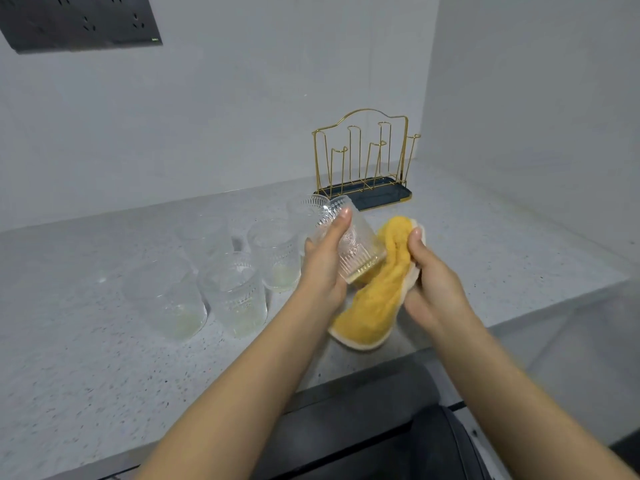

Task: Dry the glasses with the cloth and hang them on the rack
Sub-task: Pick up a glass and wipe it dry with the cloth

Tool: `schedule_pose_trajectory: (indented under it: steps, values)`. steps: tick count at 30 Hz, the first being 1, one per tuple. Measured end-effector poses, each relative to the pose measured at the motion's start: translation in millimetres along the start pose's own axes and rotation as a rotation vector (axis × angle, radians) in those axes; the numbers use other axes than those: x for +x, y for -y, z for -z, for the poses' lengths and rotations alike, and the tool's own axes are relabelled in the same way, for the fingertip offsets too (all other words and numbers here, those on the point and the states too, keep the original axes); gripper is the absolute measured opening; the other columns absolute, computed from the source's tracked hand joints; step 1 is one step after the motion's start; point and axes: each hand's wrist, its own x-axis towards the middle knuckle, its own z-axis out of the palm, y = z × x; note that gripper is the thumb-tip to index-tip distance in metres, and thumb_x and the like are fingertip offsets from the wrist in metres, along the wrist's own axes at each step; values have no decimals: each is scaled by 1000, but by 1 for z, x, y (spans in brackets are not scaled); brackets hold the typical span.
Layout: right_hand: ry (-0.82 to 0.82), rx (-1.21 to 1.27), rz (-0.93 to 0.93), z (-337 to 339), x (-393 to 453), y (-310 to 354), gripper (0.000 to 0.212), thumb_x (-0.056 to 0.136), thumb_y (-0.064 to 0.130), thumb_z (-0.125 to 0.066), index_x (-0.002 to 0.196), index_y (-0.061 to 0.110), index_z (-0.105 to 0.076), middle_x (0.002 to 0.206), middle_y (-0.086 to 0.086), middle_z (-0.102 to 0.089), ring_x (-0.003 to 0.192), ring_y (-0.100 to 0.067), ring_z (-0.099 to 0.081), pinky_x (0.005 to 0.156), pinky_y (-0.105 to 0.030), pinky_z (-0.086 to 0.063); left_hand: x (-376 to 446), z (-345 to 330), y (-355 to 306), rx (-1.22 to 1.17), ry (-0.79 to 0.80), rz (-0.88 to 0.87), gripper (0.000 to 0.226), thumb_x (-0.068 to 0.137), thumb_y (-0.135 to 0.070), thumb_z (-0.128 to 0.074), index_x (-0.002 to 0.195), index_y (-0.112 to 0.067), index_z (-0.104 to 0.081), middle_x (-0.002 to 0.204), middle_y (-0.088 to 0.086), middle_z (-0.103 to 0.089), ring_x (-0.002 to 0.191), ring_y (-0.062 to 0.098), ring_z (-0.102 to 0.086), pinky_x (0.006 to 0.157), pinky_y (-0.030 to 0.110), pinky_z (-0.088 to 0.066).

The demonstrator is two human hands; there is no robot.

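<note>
- Speckled grey countertop (104, 375), meeting grey walls at a corner.
- Left hand (323, 261): fingers curled round a tilted ribbed glass (349, 244), lifted off the counter.
- Right hand (433, 278): thumb and fingers gripping a yellow cloth (374, 299), which touches the glass base.
- Other glasses (232, 292) standing upright at left.
- Gold wire rack (363, 161) in the corner, no glass on it.

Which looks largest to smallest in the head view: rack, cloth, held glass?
1. Rack
2. Cloth, nearly as large and nearer the camera, so this order is unsure
3. Held glass, partly covered by the left hand
</note>
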Motion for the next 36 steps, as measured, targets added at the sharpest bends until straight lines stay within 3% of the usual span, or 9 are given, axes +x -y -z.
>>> schedule_pose_trajectory:
  steps: [4, 8, 10, 14, 19, 26, 30, 33, 36]
  values:
    - [41, 42, 57, -13, -15, -32, 49, 80, 49, -55, 117, 20, -64, 118, -9, -66, 108, -24, -63, 87, -40, -53, 0, -5, 10, -142, -50, 84, 89, 78, -41, -78, 149, -18, -31, 137, 18, -55, 118, 38, -60, 93, 56, -52]
    - [-147, -355, 225, -29, -13, -47, 66, 78, 74, -35, 138, 46, -31, 144, 7, -42, 129, -16, -42, 108, -46, -32, -7, -11, 21, -210, -40, 165, 97, 76, -38, -80, 152, -17, -24, 141, 20, -51, 120, 40, -58, 100, 57, -47]
    - [-255, -293, 196, -30, -4, -37, 66, 80, 73, -33, 138, 41, -36, 137, 4, -50, 124, -17, -48, 105, -44, -38, -9, -13, 23, -211, -18, 138, 91, 78, -36, -79, 151, -18, -27, 139, 20, -53, 119, 39, -59, 100, 58, -47]
    - [-321, -45, 117, -25, 9, -18, 58, 88, 63, -38, 122, 21, -58, 101, -5, -71, 88, -21, -70, 70, -33, -58, -10, -17, 25, -173, -19, 66, 90, 75, -36, -81, 148, -22, -31, 139, 19, -53, 121, 38, -58, 101, 58, -46]
    - [-210, -228, 149, -26, -4, -47, 60, 85, 67, -34, 138, 37, -38, 135, 2, -52, 121, -20, -51, 104, -46, -39, -7, -15, 22, -169, -33, 85, 89, 77, -40, -79, 148, -18, -31, 140, 19, -52, 122, 38, -57, 102, 56, -46]
    - [-320, -113, 147, -19, 10, -6, 56, 89, 61, -38, 134, 29, -47, 122, -7, -60, 107, -27, -60, 93, -49, -48, -13, -12, 29, -58, 37, 38, 83, 76, -39, -78, 145, -14, -38, 135, 20, -57, 118, 37, -60, 101, 56, -47]
    - [-241, -270, 158, -25, -7, -29, 61, 86, 66, -34, 137, 34, -41, 138, -1, -49, 125, -23, -48, 105, -49, -37, -11, -5, 28, 40, -50, 13, 71, 82, -42, -73, 141, -16, -44, 133, 14, -59, 117, 31, -62, 100, 52, -50]
    - [-305, -365, 223, -23, -5, -18, 56, 89, 64, -30, 140, 39, -35, 144, 1, -42, 130, -22, -41, 108, -50, -32, -18, 1, 37, 132, -61, 16, 77, 79, -43, -74, 142, -16, -40, 133, 13, -59, 116, 30, -62, 101, 50, -49]
    - [-273, -443, 211, -21, 2, -2, 58, 88, 65, -29, 139, 37, -38, 142, 0, -45, 128, -23, -44, 106, -50, -35, -18, 8, 29, 265, 61, 30, 49, 80, -45, -72, 118, -16, -62, 108, 10, -74, 95, 26, -73, 83, 43, -59]
